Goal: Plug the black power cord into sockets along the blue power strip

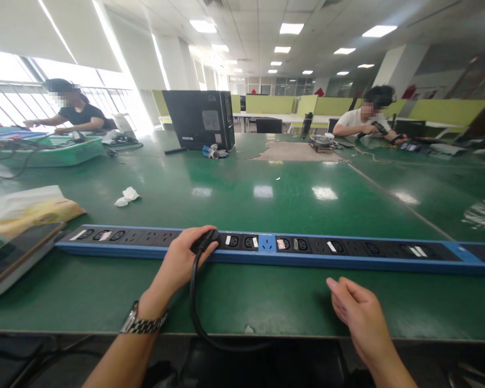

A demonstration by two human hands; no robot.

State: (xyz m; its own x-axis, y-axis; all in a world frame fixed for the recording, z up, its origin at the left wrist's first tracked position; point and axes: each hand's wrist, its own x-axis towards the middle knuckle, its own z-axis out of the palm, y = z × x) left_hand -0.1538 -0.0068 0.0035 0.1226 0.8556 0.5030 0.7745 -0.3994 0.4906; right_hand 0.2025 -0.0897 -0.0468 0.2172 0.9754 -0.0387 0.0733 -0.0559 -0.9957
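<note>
A long blue power strip (210, 257) with a row of black sockets lies across the green table in front of me. My left hand (184, 253), with a metal watch on its wrist, is closed around a black power plug (212, 236) at the middle of the strip. Whether the plug sits fully in a socket is hidden by my fingers. From the plug a thick black cable (193, 302) hangs down over the table's front edge. My right hand (358, 307) hovers in front of the strip, fingers curled, with nothing visible in them and no contact with the strip.
At the left lie a phone-like device (20, 253) and a yellow plastic packet (36, 207). Crumpled tissue (127, 196) lies behind the strip. Farther back are a green basket (64, 153) with cables and a black computer case (202, 118). Two people sit across the table.
</note>
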